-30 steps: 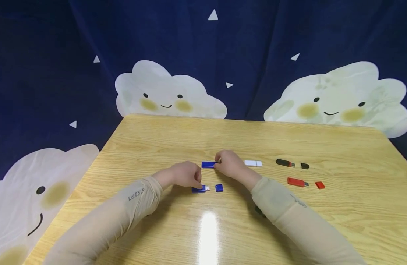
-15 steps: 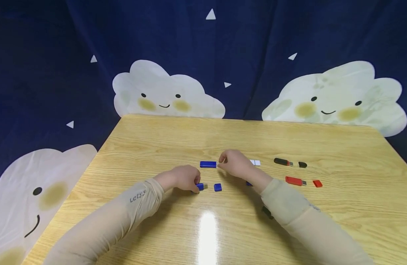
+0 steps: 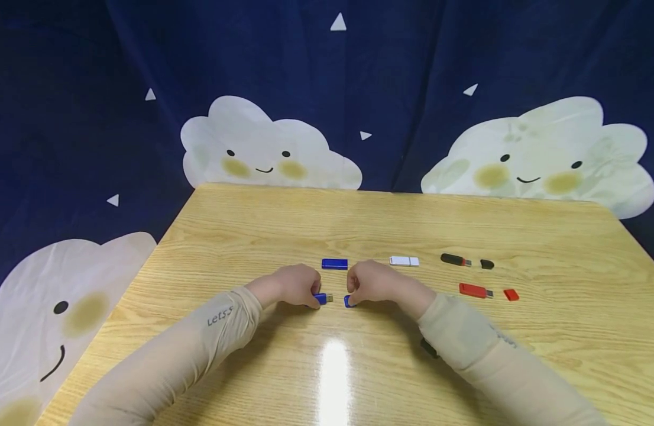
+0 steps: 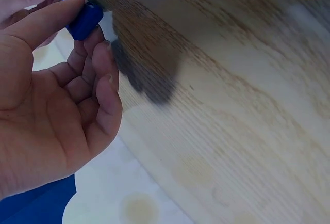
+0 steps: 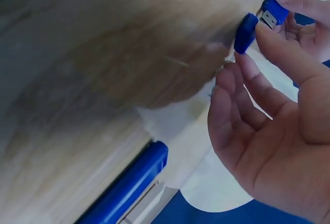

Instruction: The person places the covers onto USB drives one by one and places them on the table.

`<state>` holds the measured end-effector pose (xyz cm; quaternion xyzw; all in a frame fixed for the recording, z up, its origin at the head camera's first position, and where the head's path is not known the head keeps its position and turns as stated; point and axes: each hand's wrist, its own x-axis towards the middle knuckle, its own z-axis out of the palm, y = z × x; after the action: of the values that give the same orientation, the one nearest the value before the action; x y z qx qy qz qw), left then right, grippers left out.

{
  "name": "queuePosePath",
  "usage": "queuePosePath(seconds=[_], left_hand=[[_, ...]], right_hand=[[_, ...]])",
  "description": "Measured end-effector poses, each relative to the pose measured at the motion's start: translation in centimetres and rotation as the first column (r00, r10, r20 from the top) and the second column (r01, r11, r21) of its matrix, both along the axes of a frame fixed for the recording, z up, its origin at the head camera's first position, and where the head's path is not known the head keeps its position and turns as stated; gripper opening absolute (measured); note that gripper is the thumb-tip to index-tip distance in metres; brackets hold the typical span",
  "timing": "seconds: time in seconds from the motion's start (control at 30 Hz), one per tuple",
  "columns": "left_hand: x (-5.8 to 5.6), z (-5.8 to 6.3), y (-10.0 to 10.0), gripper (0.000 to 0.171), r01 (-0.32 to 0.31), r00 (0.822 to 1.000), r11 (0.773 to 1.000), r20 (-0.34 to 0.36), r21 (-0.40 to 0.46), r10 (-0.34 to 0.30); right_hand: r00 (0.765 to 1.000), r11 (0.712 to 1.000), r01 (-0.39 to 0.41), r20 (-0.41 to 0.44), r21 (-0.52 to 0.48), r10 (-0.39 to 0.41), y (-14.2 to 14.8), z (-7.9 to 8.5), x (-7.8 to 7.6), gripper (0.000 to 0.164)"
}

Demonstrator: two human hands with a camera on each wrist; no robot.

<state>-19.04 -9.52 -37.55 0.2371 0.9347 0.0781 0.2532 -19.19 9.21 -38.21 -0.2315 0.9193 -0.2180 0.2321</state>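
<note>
My left hand (image 3: 297, 285) pinches a blue USB stick (image 3: 320, 299) between thumb and fingers, its bare metal plug pointing right. Facing it, my right hand (image 3: 376, 281) holds a small blue cap (image 5: 246, 33) by thumb and fingertips. A short gap separates plug and cap in the head view. In the right wrist view, the held stick's plug (image 5: 268, 18) shows just behind the cap. Another blue USB stick (image 3: 334, 264) lies flat behind the hands. Close to my right wrist lies a further blue stick (image 5: 124, 182), hidden under the arm in the head view.
On the wooden table (image 3: 252, 225), a white USB stick (image 3: 404, 261) lies behind my right wrist. Farther right are a black stick (image 3: 453, 260) with its cap (image 3: 486, 264) and a red stick (image 3: 473, 290) with its cap (image 3: 511, 294). A black thing (image 3: 429, 348) shows beside my right sleeve.
My right hand has left the rear blue stick and come forward to pinch the small blue cap. My left hand has taken the front blue stick into a firmer pinch.
</note>
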Motion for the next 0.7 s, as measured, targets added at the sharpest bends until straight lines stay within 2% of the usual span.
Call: queuePosePath(seconds=[0.33,0.7], left_hand=[[0.1,0.3,0.0,0.023,0.01,1.0,1.0,-0.008,0.025,-0.01],[0.2,0.8,0.5,0.02,0.014,1.0,0.985,0.012,0.171,-0.017]], right_hand=[[1.0,0.999,-0.021,0.007,-0.043,0.022,0.2,-0.4,0.5,0.021],[0.996,0.989,0.075,-0.032,-0.13,-0.079,3.3,0.9,1.0,0.016]])
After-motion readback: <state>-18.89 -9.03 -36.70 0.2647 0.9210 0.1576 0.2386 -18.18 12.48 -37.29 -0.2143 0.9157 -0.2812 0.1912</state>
